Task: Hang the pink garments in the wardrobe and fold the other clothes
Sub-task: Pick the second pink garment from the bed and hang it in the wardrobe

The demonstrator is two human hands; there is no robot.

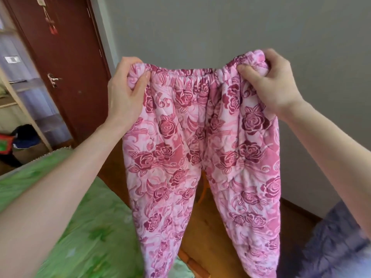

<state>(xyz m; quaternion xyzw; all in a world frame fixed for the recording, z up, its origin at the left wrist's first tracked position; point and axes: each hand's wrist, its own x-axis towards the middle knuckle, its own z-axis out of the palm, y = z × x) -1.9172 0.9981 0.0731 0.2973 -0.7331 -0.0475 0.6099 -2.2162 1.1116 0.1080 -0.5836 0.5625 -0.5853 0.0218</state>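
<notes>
Your left hand [126,91] grips the waistband at its left end: thumb in front, fingers curled behind, padded cloth bunched in the fist. Your right hand [271,81] does the same at the right end, with a thicker wad of waistband gathered under the thumb. Neither hand has a free finger.

Between them hangs the pair of pink quilted trousers printed with dark red roses [202,157]. The elastic waistband runs 9 to 3 o'clock, hand to hand, sagging slightly at the middle. The long axis of the garment runs 12 to 6: both legs drop straight down from the waist, side by side, and pass out of frame at the bottom, so you cannot see where the cuffs end. The trousers are held in the air and appear clear of everything else in view.

Outward from the hands: the bed with the green flowered cover [84,227] lies at 7 to 8 o'clock, below your left forearm. A dark red-brown wooden door [66,57] stands at 10 o'clock. A grey-blue fuzzy cloth [331,241] sits at 5 o'clock, blurred. No hanger is in frame.

Judgement: pink, so this one goes to the wardrobe. Both hands are equally near and equally occupied; one must take the whole waistband before the other can reach for a hanger.
</notes>
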